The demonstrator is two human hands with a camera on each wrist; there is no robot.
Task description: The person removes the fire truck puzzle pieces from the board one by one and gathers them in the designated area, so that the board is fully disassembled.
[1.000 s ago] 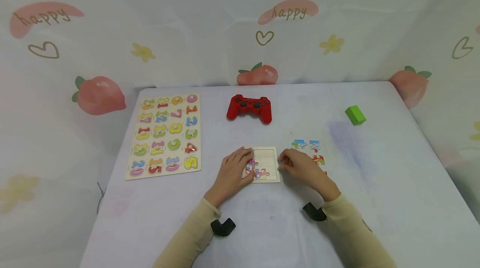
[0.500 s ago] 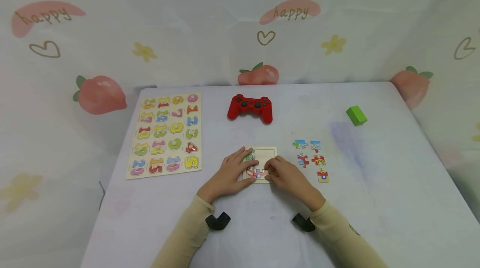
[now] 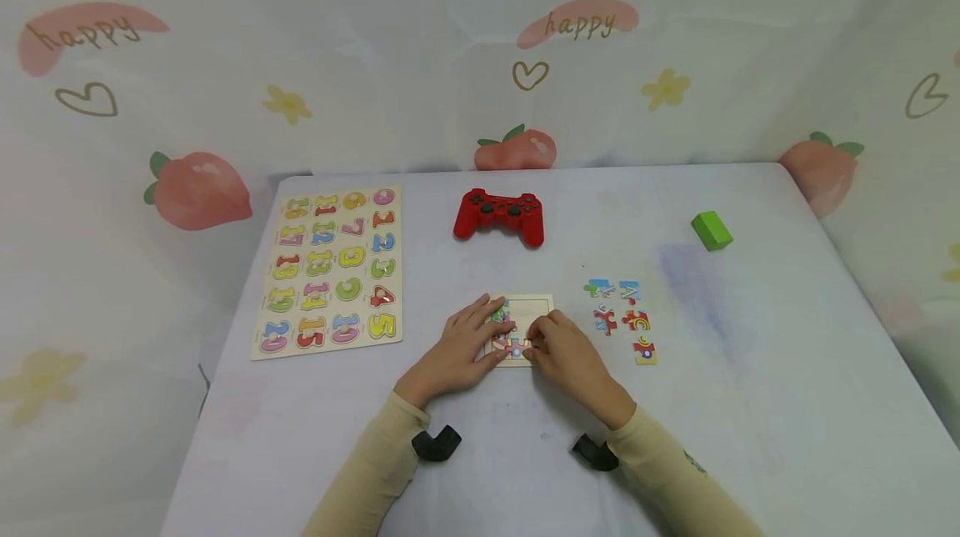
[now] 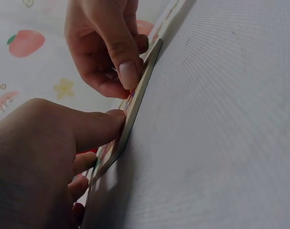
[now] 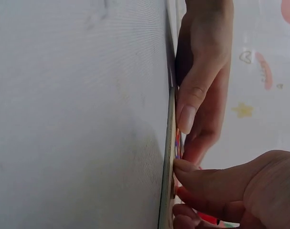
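Note:
A small wooden jigsaw tray [image 3: 545, 301] lies flat on the table, with colourful pieces along its left side and bottom. My left hand [image 3: 455, 353] rests across the tray's left part, fingers extended over the pieces and thumb at the near edge. In the left wrist view, that thumb touches the tray rim. My right hand [image 3: 573, 362] is over the tray's lower right, thumb and index finger pinching a puzzle piece [image 3: 517, 348] in the bottom row. Its far end is hidden under the fingertips. Several loose puzzle pieces [image 3: 637, 320] lie right of the tray.
A wooden number board [image 3: 335, 270] lies at the left of the white-covered table [image 3: 525, 470]. Behind the tray is a red game controller [image 3: 498, 218]. Toward the back right sits a green block [image 3: 711, 231]. A printed cloth [image 3: 420, 62] hangs along the back.
From the tray's right edge, my right hand has moved left onto the bottom-row piece, uncovering loose pieces. The left hand has shifted slightly, its thumb now lower on the tray.

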